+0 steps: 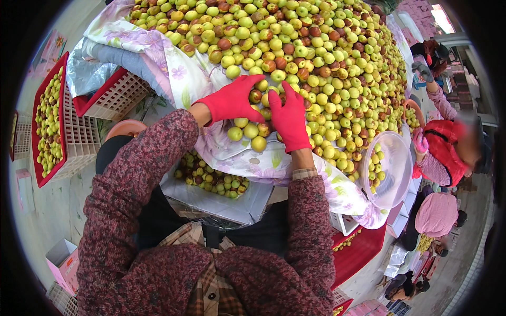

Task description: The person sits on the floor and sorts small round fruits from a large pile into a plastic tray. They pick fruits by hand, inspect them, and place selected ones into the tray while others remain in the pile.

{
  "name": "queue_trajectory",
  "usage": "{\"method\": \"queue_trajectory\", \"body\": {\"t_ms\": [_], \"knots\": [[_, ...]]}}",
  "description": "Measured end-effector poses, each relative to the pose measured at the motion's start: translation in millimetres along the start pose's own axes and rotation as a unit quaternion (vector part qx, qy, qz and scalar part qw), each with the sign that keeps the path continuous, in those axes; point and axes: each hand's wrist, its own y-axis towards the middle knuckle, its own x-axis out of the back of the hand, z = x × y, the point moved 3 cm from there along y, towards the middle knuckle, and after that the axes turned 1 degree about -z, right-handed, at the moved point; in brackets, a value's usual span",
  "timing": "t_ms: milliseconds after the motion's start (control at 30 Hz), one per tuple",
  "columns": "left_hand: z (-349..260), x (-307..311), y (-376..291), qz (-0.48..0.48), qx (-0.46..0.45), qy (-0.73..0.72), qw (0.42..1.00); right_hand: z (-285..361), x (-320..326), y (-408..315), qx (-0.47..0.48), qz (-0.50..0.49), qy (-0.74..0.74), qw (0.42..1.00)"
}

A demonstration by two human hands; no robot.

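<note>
A large heap of green and reddish-brown jujubes (pixel 316 59) lies on a floral cloth (pixel 269 162). My left hand (pixel 235 100), in a red glove, rests at the near edge of the heap, thumb and fingers spread around a few fruits. Facing it, my right hand (pixel 290 114), gloved alike, has its fingers parted and curved over the jujubes. Several fruits lie between the two hands; neither hand is plainly closed on one. Below the cloth, in front of my lap, a box (pixel 221 205) lined with plastic holds more jujubes (pixel 213 177).
A clear plastic basin (pixel 391 170) with some jujubes leans at the heap's right edge. Red-lined crates (pixel 81 134) stand at left, one full of fruit. A red-lined crate (pixel 359 256) is at lower right. A co-worker in a red vest (pixel 438 150) and other people are at right.
</note>
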Motion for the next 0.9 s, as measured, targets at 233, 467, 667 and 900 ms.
{"method": "queue_trajectory", "body": {"t_ms": [233, 467, 667, 900], "knots": [[-3.2, -11.8, -5.4, 0.036, 0.014, -0.101, 0.994, -10.8, -5.7, -11.1, -0.272, 0.018, 0.485, 0.831], [-9.9, -10.3, -17.2, 0.067, 0.023, -0.196, 0.978, 0.9, -12.8, -17.9, -0.317, 0.130, 0.617, 0.709], [-15.1, -0.2, -49.3, 0.068, 0.059, -0.281, 0.956, 11.6, -29.4, -42.2, -0.366, 0.123, 0.611, 0.691], [-19.1, 3.5, -103.6, 0.062, 0.041, -0.279, 0.957, 44.7, -40.0, -90.0, -0.312, 0.124, 0.603, 0.723]]}}
